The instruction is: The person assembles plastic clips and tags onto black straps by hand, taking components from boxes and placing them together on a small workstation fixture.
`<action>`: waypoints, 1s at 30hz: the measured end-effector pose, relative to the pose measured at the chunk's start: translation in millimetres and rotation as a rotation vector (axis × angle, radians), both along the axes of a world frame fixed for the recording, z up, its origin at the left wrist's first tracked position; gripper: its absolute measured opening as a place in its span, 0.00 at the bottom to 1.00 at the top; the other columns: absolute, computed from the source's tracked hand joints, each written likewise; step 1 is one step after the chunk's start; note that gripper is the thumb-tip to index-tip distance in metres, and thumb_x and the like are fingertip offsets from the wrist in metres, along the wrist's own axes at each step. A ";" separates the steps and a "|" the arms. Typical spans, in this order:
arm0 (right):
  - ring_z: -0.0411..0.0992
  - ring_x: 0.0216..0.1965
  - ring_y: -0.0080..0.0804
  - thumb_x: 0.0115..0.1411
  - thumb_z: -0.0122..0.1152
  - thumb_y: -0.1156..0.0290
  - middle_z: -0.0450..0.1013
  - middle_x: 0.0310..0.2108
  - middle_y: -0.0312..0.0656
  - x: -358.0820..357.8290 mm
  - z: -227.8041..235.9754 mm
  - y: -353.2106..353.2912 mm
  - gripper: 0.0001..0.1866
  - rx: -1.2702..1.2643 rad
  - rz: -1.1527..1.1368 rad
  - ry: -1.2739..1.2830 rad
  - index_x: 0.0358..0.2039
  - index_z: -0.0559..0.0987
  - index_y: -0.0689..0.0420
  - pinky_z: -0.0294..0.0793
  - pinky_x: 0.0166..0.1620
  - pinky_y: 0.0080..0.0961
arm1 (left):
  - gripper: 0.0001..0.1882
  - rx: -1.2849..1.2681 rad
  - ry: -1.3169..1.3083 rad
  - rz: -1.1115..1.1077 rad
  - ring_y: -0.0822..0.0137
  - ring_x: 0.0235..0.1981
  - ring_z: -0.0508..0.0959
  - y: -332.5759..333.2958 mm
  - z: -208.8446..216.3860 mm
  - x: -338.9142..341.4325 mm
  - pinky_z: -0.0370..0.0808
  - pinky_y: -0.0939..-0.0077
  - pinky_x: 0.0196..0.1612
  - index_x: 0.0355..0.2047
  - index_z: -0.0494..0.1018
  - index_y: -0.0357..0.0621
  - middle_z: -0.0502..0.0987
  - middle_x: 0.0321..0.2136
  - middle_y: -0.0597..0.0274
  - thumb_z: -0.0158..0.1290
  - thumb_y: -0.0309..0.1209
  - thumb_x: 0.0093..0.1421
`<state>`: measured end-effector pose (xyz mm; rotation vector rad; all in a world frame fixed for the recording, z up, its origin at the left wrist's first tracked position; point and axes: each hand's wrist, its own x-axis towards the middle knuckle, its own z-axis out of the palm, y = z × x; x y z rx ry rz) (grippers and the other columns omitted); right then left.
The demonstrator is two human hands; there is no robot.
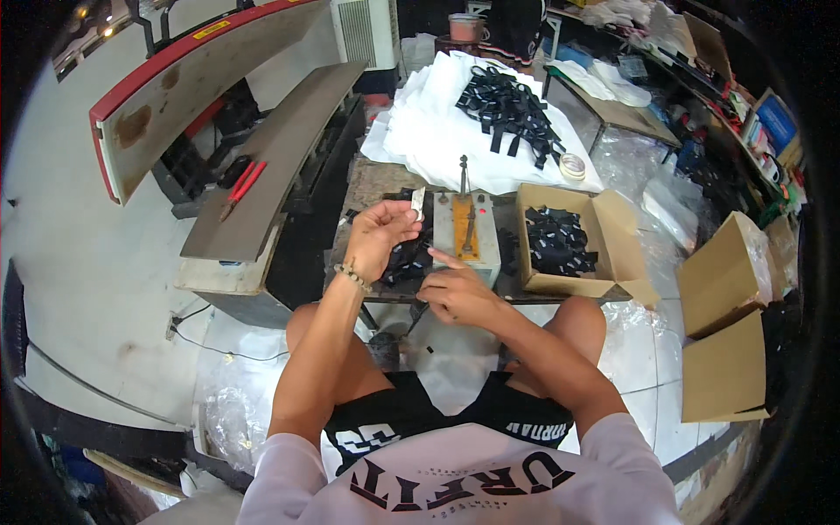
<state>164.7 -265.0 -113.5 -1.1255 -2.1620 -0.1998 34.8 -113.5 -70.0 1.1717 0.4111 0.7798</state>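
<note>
Sitting before a worn brown surface (371, 179), facing a heap of white cloth (416, 118) well beyond the hands, with a tangle of black strips (507, 101) on top and a roll of tape (572, 168) at the right edge. Having a pale boxy device (444, 229) with an orange plate (459, 238) and a small red light (482, 211) just ahead of the right hand (457, 295), and, farther to the right of the hands, an open cardboard box (564, 284) containing small black pieces (560, 238). Having, well to the left of the hands, a long brown board (262, 197) bearing red-handled pliers (244, 185), with a red-edged panel (201, 83) behind. Facing cartons (726, 271) and crowded shelving far to the right of the hands. Pinching a small whitish piece (418, 205) between the thumb and fingers of the left hand (381, 234), wearing a beaded bracelet (353, 277) at that wrist. Holding the piece up over dark pieces (407, 261) on the surface, near the device's far left corner, ahead of the right hand. Extending the right index finger toward the device's left edge while curling the other fingers, being unable to tell of anything inside the curl.
</note>
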 end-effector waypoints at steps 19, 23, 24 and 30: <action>0.75 0.39 0.38 0.44 0.63 0.76 0.74 0.33 0.38 -6.2 -27.1 -24.8 0.11 -0.143 0.055 0.020 0.32 0.80 0.57 0.71 0.51 0.36 | 0.03 0.724 0.664 0.394 0.77 0.29 0.75 179.3 19.7 -232.0 0.72 0.81 0.36 0.34 0.79 0.37 0.79 0.27 0.70 0.58 0.21 0.58; 0.75 0.39 0.38 0.44 0.63 0.76 0.75 0.35 0.38 -5.8 -37.0 -20.6 0.14 -0.207 0.072 -0.042 0.35 0.80 0.57 0.73 0.45 0.34 | 0.02 0.758 0.713 0.251 0.78 0.29 0.74 201.0 27.7 -220.3 0.71 0.81 0.36 0.33 0.78 0.37 0.77 0.26 0.71 0.57 0.21 0.59; 0.75 0.39 0.38 0.44 0.63 0.76 0.75 0.35 0.38 -6.6 -38.9 -18.8 0.14 -0.209 0.064 -0.045 0.35 0.80 0.57 0.73 0.45 0.34 | 0.02 0.758 0.706 0.245 0.78 0.29 0.74 208.5 27.9 -223.9 0.71 0.81 0.36 0.33 0.78 0.37 0.77 0.26 0.71 0.57 0.21 0.59; 0.75 0.38 0.38 0.46 0.63 0.75 0.74 0.35 0.37 -1.7 -44.3 -23.1 0.13 -0.217 0.054 -0.002 0.36 0.80 0.56 0.72 0.43 0.34 | 0.05 1.032 0.949 0.405 0.76 0.29 0.74 219.9 24.9 -227.1 0.71 0.79 0.34 0.35 0.78 0.36 0.78 0.29 0.65 0.59 0.24 0.59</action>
